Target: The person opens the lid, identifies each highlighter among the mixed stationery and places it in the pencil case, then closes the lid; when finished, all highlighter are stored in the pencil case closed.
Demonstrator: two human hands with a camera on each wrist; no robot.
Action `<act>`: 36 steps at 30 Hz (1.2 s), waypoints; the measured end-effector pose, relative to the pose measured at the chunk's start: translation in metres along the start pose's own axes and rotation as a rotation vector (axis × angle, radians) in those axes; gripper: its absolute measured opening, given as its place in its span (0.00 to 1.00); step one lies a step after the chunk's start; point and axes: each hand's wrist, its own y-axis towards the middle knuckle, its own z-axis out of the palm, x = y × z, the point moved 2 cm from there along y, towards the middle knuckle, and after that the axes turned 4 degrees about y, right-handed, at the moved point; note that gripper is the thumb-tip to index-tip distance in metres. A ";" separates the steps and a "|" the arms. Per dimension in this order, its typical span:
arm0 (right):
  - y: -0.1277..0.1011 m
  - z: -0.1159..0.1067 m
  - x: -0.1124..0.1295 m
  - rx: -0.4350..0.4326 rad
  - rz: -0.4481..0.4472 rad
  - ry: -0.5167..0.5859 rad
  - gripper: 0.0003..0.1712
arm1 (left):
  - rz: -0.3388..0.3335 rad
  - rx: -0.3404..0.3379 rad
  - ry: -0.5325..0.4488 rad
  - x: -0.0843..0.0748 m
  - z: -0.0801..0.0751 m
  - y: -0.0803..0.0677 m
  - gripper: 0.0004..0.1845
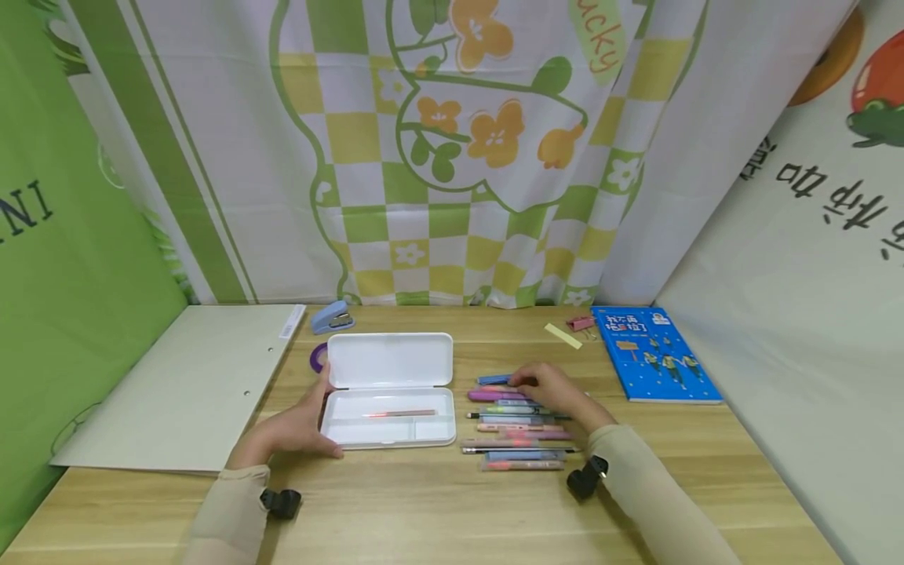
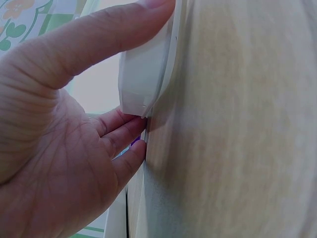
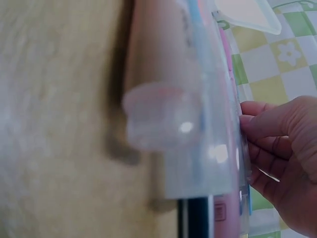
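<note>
A white pencil case (image 1: pixel 391 337) lies with its lid raised, and a slim pinkish pen (image 1: pixel 402 413) rests in its tray (image 1: pixel 353 431). My left hand (image 1: pixel 300 424) grips the case's left end, thumb along the front wall and fingers behind the corner. To the right, several pens and pencils lie in a row; a pale pink pen (image 1: pixel 523 465) is nearest the front. At the row's far side my right hand (image 1: pixel 547 386) pinches at a pen between a blue pen (image 1: pixel 494 380) and a purple marker (image 1: pixel 494 396). I cannot tell exactly which pen its fingertips hold.
A blue stapler (image 1: pixel 332 317) and a purple tape roll (image 1: pixel 318 358) are behind the case. A large pale board (image 1: pixel 191 384) lies at the left. At the back right are a yellow strip (image 1: pixel 563 336), a pink binder clip (image 1: pixel 581 323) and a blue book (image 1: pixel 657 353).
</note>
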 end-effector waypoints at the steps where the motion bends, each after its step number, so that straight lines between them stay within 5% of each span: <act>1: 0.000 0.000 0.000 -0.001 -0.001 -0.003 0.08 | -0.003 0.001 0.003 0.000 0.000 0.000 0.77; 10: 0.002 -0.003 0.017 -0.004 0.045 0.085 0.08 | -0.020 0.012 0.012 -0.001 0.000 0.000 0.77; 21: 0.030 0.025 0.061 0.036 -0.099 0.313 0.07 | -0.015 0.015 0.003 0.000 -0.001 0.002 0.77; 28: 0.055 0.059 0.095 0.093 -0.216 0.241 0.07 | -0.004 0.010 0.010 0.001 -0.001 0.002 0.77; 36: 0.071 0.097 0.113 0.083 -0.235 0.174 0.05 | 0.004 0.008 0.021 0.001 -0.001 0.001 0.77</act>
